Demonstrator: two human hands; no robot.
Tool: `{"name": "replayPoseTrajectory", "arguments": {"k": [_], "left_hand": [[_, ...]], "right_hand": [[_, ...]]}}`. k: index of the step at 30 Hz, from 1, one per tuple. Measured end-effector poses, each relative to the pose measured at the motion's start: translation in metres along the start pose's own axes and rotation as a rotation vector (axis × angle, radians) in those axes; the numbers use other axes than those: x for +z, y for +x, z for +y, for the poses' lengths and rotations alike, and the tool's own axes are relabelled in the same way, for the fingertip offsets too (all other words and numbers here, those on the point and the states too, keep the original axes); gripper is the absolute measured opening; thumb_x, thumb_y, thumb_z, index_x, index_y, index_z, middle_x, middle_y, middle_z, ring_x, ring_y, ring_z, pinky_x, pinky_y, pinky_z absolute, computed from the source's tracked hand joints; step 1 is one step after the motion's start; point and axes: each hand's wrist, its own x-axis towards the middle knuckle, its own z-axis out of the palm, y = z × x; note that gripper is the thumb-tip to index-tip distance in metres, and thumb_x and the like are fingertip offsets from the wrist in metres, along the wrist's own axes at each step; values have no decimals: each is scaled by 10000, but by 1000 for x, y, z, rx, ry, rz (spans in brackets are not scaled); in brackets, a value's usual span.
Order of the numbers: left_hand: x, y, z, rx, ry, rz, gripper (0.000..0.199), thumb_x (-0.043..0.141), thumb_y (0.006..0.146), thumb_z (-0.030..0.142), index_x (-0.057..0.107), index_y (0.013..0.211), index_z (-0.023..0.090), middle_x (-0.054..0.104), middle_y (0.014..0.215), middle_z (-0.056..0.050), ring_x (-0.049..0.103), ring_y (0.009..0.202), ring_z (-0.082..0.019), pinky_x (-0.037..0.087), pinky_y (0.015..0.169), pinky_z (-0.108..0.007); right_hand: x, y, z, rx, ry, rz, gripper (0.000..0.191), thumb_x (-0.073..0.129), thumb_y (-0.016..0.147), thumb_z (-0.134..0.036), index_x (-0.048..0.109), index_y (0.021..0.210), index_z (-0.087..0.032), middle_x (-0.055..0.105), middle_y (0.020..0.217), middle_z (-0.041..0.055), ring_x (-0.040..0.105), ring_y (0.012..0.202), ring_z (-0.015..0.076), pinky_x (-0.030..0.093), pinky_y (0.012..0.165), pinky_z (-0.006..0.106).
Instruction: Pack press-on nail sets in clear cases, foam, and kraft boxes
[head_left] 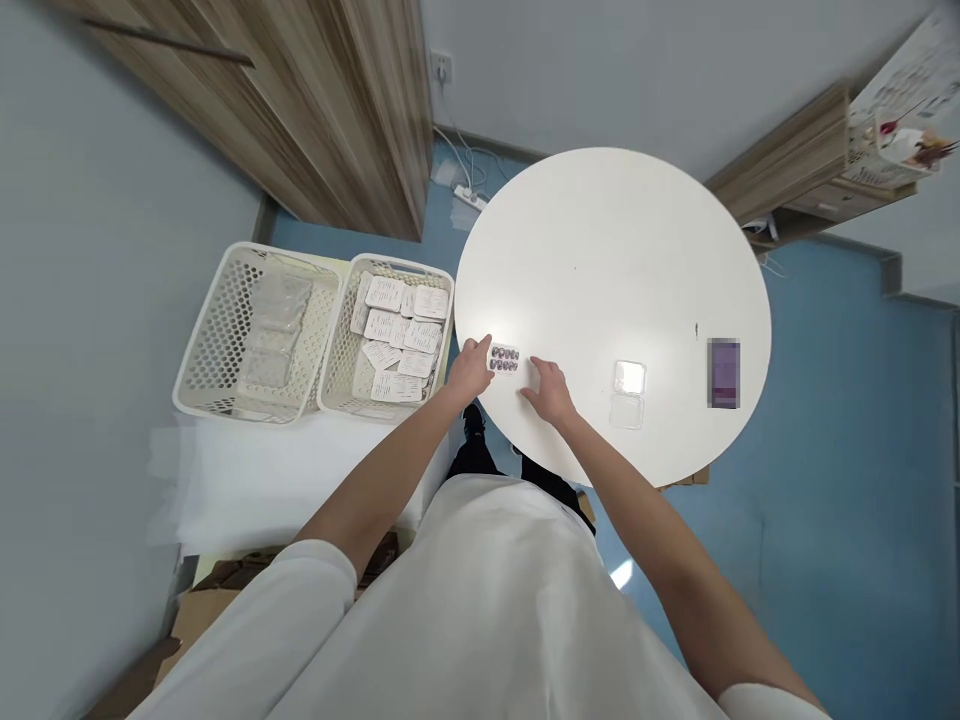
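Note:
A small white card with two rows of dark, glossy oval pieces [504, 358], resembling press-on nails, is at the near left part of the round white table [615, 240]. My left hand [471, 369] grips the card's left edge between thumb and fingers. Just to the right of the card, my right hand [551, 392] is open, its thumb and forefinger apart and nothing between them. Farther right lies a clear plastic case [628, 411], opened out flat with its two halves one above the other.
Left of the table, a white basket [386, 408] holds many printed white cards [386, 293]. Beside it, another basket [184, 385] contains clear plastic packs [270, 330]. A blurred purple rectangular object [724, 373] lies near the table's right edge. A power strip [470, 198] is on the floor behind.

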Motion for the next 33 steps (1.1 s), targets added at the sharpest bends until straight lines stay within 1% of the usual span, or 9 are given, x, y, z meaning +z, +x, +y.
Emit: {"name": "replayPoseTrajectory", "arguments": {"k": [2,6,10,14,17,21,25,29,33], "left_hand": [[0,2,-3,14,-9,-16,642,561,755,206,266,1326,214,428,1154,-102,542,897,-203,419,667,-265],[1,3,-6,23,-40,-29,577,559,765,197,320,1289,230,434,1122,-75,539,871,-182,419,639,-258],[3,1,-6,12,-57,-9,541,565,761,172,347,1252,242,437,1119,-64,533,884,-173,420,639,-253],[6,-1,-5,39,-80,27,525,552,762,139,345,1230,255,467,1103,-52,518,932,-177,422,669,-259],[7,-1,-5,37,-100,35,524,546,759,119,341,1223,248,485,1094,-57,505,969,-191,424,691,-274],[9,0,-5,34,-96,36,522,538,758,115,337,1226,232,496,1100,-66,506,972,-206,428,700,-294],[9,-3,-5,82,-104,38,525,535,753,130,335,1232,212,514,1077,-67,514,961,-211,433,726,-312],[12,-11,0,151,-155,27,569,566,720,147,335,1239,180,516,1051,-73,523,923,-203,440,756,-321],[20,-22,17,190,-186,38,603,560,722,175,311,1272,188,507,1053,-73,522,873,-183,446,750,-320]], "right_hand": [[6,14,-5,-7,1,16,606,557,725,-257,323,1282,-219,421,1176,101,386,1113,263,368,906,427],[16,31,-8,87,-39,33,636,564,712,-238,307,1294,-214,421,1127,106,417,1054,255,382,868,419],[17,34,-12,121,-91,20,607,558,705,-217,338,1269,-255,427,1115,86,422,1029,254,385,838,415],[16,35,-17,136,-110,16,602,553,695,-193,349,1255,-279,447,1106,72,425,1005,258,389,806,411],[16,34,-15,101,-97,21,586,541,707,-194,348,1256,-268,478,1083,73,431,989,262,385,800,416],[21,31,-9,46,-42,28,564,509,739,-192,329,1271,-238,527,1043,73,448,968,263,377,814,434],[23,26,-3,22,33,13,614,501,725,-160,294,1298,-229,541,1033,61,468,955,244,382,840,436],[14,14,6,-53,154,-3,659,500,724,-170,249,1332,-205,510,1039,68,479,945,215,407,848,401],[-3,-4,22,-99,212,-7,691,521,725,-198,221,1347,-200,489,1031,70,479,931,207,418,845,392]]}}
